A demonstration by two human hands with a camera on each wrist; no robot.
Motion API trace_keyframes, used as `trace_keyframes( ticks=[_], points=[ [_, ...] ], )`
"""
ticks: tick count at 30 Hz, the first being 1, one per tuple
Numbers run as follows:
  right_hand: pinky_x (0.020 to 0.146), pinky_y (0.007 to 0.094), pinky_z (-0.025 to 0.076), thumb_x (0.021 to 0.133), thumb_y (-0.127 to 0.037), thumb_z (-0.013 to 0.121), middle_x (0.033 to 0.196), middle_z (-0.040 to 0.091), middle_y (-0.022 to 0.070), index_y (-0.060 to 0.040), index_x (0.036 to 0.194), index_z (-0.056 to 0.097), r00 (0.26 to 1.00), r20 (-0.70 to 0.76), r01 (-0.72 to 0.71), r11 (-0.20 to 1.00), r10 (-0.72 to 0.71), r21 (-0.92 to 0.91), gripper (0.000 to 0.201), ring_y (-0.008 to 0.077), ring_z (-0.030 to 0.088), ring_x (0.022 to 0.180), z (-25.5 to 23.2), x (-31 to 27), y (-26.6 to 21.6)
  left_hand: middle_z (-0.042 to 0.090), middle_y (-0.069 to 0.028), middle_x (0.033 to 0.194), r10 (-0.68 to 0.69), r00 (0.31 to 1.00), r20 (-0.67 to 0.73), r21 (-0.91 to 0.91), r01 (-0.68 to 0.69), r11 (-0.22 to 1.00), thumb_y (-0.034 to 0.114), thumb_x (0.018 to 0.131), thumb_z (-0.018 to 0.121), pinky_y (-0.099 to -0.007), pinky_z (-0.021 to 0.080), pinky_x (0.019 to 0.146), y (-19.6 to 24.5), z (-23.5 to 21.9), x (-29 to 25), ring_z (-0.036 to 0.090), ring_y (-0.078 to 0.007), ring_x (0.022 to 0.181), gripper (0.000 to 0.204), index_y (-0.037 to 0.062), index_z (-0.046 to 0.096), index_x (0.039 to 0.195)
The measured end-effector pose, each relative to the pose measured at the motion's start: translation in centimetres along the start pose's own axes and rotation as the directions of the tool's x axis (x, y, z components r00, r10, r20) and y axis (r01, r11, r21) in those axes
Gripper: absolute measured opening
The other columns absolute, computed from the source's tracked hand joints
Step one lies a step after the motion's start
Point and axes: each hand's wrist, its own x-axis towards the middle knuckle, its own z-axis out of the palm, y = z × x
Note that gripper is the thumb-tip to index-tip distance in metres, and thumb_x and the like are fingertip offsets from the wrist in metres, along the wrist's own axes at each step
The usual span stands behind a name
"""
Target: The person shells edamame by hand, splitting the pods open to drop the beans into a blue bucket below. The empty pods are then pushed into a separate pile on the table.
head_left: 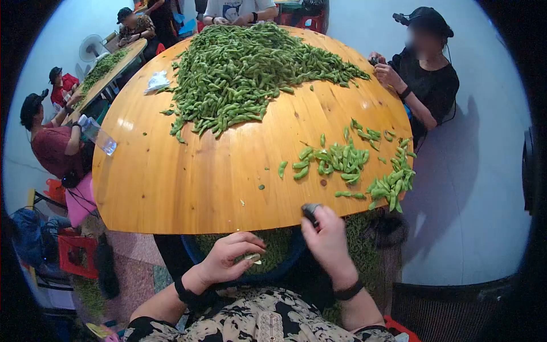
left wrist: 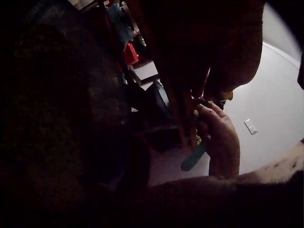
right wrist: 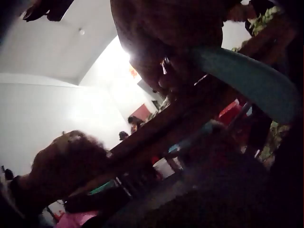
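Observation:
Past the table's front edge, my left hand (head_left: 233,256) pinches a small pale piece (head_left: 254,259); whether it is a pod is hard to tell. To its right, my right hand (head_left: 327,242) grips a dark tool (head_left: 310,213) at the table edge. From that hand a teal handle (right wrist: 251,83) sticks out in the right wrist view; the tool's other end is hidden. Loose green pods (head_left: 345,159) lie on the table ahead of the right hand, and a large heap of pods (head_left: 233,74) covers the far side.
A blue-rimmed tub (head_left: 290,263) of green pieces is under the hands, below the wooden table (head_left: 182,194). A water bottle (head_left: 99,137) and a white crumpled wrapper (head_left: 156,81) lie at the table's left. One person (head_left: 424,74) sits at the right, another (head_left: 236,10) opposite.

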Motion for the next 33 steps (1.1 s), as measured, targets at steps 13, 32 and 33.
trace_keyframes(
  ticks=[13, 32, 33],
  points=[
    [0.051, 0.021, 0.042, 0.092, -0.006, 0.052, 0.076, 0.056, 0.0009, 0.0002, 0.119, 0.056, 0.915, 0.318, -0.368, 0.838, 0.249, 0.403, 0.028, 0.0048, 0.049, 0.056, 1.2, -0.7, -1.5, 0.059, -0.0107, 0.083, 0.001, 0.962, -0.273, 0.485, 0.137, 0.864, 0.008, 0.081, 0.064, -0.0317, 0.048, 0.067, -0.5, -8.5, 11.1, 0.058, -0.025, 0.074, 0.012, 0.003, 0.066, 0.092],
    [0.043, 0.0194, 0.04, 0.096, -0.016, 0.047, 0.062, 0.053, -0.0017, -0.0032, 0.095, 0.056, 0.836, 0.446, -0.542, 0.608, 0.321, 0.58, 0.015, 0.0042, 0.046, 0.046, 1.2, 6.9, -1.9, 0.064, -0.0109, 0.089, 0.086, 0.981, -0.174, 0.534, 0.021, 0.845, 0.001, 0.085, 0.055, -0.0338, 0.051, 0.065, -5.4, -8.4, 17.0, 0.063, -0.0247, 0.074, 0.021, 0.0025, 0.063, 0.104],
    [0.042, 0.0193, 0.04, 0.096, -0.016, 0.047, 0.06, 0.052, -0.0021, -0.003, 0.091, 0.055, 0.853, 0.432, -0.515, 0.61, 0.294, 0.602, 0.016, 0.0041, 0.046, 0.046, 1.6, 7.8, -2.1, 0.064, -0.0084, 0.087, -0.075, 0.982, -0.173, 0.266, 0.12, 0.956, 0.001, 0.087, 0.055, -0.0301, 0.051, 0.062, -4.4, -7.8, 15.9, 0.063, -0.0194, 0.07, 0.024, 0.0024, 0.062, 0.11]
  ],
)
